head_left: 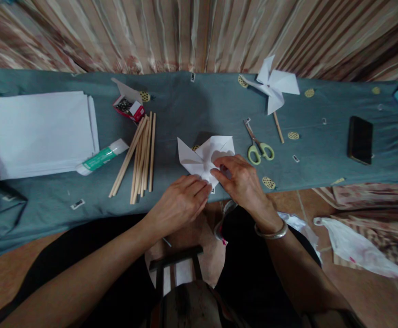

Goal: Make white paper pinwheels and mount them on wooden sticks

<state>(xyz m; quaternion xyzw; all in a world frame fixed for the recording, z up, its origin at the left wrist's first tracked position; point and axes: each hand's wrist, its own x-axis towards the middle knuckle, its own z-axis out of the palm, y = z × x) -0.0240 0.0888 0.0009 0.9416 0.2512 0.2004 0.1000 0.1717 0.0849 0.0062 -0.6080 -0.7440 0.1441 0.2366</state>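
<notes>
A white paper pinwheel (204,157), with its blades partly folded, lies near the front edge of the cloth-covered table. My left hand (185,196) is closed on its lower left edge. From the right, my right hand (238,175) pinches the paper close to its centre; the fingertips partly hide it. Scissors with light green handles (258,148) lie just right of the paper. Farther back rests a finished-looking paper pinwheel (274,86) on a wooden stick (278,127).
Left of my hands lie several wooden sticks (140,159), an open red box of small metal pieces (128,107), a green-and-white glue tube (101,157) and a stack of white paper (43,132). A phone (360,139) is at right. A curtain (199,36) hangs behind the table.
</notes>
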